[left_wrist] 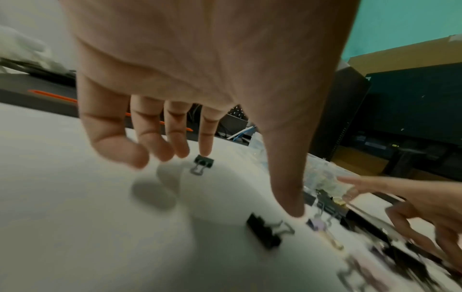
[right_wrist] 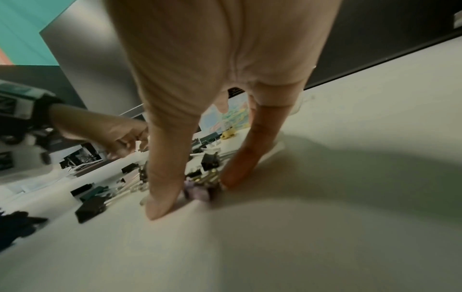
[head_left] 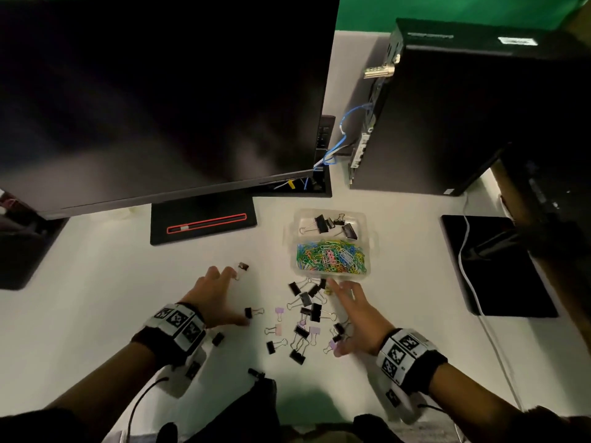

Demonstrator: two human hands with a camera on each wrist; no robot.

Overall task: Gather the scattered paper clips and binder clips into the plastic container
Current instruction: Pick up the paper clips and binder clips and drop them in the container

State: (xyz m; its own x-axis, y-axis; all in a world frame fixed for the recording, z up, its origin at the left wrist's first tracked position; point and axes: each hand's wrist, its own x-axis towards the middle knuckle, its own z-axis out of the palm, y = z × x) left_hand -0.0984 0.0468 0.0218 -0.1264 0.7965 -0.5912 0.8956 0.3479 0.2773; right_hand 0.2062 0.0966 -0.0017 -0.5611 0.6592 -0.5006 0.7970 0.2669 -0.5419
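A clear plastic container (head_left: 373, 238) stands mid-table, with black binder clips in its far compartment and colourful paper clips (head_left: 331, 256) in its near one. Several black, pink and lilac binder clips (head_left: 303, 318) lie scattered in front of it. My left hand (head_left: 235, 297) is spread open to the left of the pile. Its index fingertip hovers just over a lone black binder clip (left_wrist: 203, 162), and its thumb is beside another black clip (left_wrist: 265, 233). My right hand (head_left: 342, 316) is open at the pile's right side. Its thumb (right_wrist: 162, 197) and a straight finger press the table on either side of a lilac clip (head_left: 332, 345).
A large dark monitor leans over the back, on a black stand base (head_left: 203, 223) with a red outline. A black computer tower (head_left: 463, 107) stands back right. A black mat (head_left: 499, 263) with a white cable lies right. Stray clips (head_left: 218, 338) lie near my left wrist.
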